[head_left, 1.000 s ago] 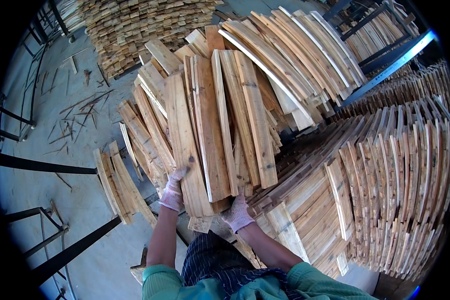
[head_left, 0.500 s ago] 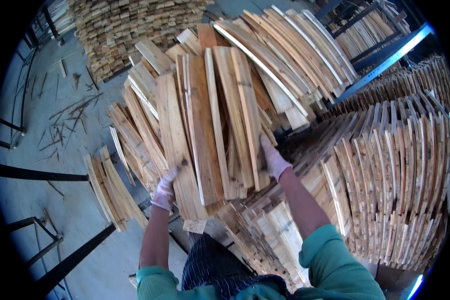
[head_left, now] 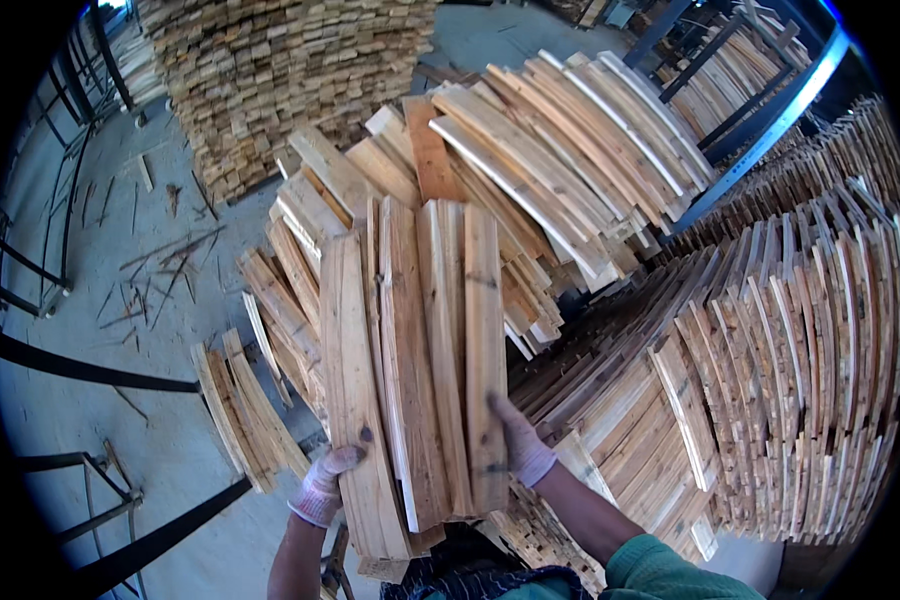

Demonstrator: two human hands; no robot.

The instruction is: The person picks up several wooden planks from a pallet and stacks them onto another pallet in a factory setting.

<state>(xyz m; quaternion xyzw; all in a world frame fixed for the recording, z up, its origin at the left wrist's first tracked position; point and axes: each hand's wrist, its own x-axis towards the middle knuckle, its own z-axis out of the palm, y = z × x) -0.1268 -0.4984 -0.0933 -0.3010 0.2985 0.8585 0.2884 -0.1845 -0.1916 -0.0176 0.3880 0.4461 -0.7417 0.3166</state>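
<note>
A bundle of several rough wooden boards (head_left: 413,380) is squeezed between my two gloved hands, close in front of my body. My left hand (head_left: 320,486) grips its left side low down, the thumb lying over the outermost board. On the opposite side, my right hand (head_left: 522,442) presses against the right-hand board near its lower end. The boards stand roughly side by side, their ends uneven. Just beyond the bundle lies a loose heap of similar boards (head_left: 560,150), with a reddish-brown board (head_left: 429,150) among them. My fingers under the bundle are hidden.
Tall rows of stacked boards (head_left: 780,370) fill the right side. A big lumber stack (head_left: 290,80) stands at the far left. Black metal bars (head_left: 90,362) reach in from the left, near a few leaning boards (head_left: 235,410). Wood splinters (head_left: 160,275) litter the grey floor.
Both hands have drawn the bundle toward my body, away from the heap, and its boards sit closer together. The view has tilted up, showing more of the far stack.
</note>
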